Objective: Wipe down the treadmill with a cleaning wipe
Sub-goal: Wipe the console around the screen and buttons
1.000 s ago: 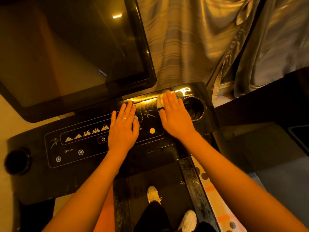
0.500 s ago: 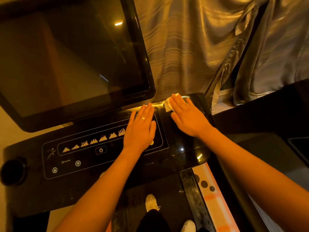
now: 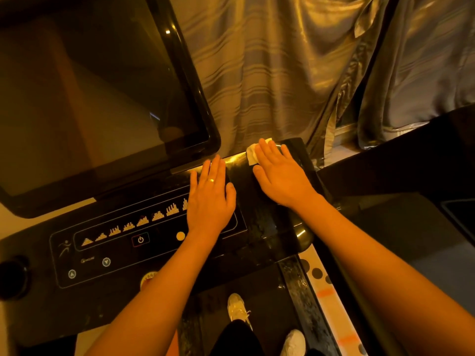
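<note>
Flatly, right hand (image 3: 281,176) presses wipe (image 3: 253,155); left hand (image 3: 209,201) flat on console (image 3: 257,227).

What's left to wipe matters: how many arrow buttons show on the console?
2. The up arrow button sits low and left on the panel; the down arrow button just right of it. The left hand covers the panel's right end, so others may be hidden.

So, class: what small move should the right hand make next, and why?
Likely drag the wipe back toward the body: the right hand presses it flat at the console's far right corner, and bare console lies nearer.
</note>
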Tool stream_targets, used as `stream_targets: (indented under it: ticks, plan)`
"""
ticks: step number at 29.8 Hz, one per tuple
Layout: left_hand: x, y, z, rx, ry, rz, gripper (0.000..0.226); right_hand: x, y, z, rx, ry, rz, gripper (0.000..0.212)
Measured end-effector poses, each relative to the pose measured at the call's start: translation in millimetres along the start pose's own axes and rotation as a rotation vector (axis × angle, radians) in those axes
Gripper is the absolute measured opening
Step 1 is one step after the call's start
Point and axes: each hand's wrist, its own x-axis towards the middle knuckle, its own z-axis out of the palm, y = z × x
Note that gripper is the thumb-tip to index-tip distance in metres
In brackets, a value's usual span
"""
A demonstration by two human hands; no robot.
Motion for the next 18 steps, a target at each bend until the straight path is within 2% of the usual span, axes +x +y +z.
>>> stream_targets:
  ticks: [3,7,12,18]
  plan:
    - [2.7,5.8,1.0,0.019,-0.012,-0.015,0.059,-0.4,17.3,-6.9,0.000,-0.027,-0.044,0.064]
    - [2.2,4.3,-0.5,0.047,-0.008,-0.018,0.058,-1.7,31.1,-12.9,0.085,-0.052,0.046,0.059]
    - [3.3,6.1,1.6,0.070,-0.008,-0.019,0.058,-3.8,18.8,-4.3,0.163,-0.027,-0.055,0.058]
    - [3.7,7.5,2.2,0.045,-0.014,-0.039,0.058,-3.1,54.1,-9.3,0.359,-0.040,0.056,0.053]
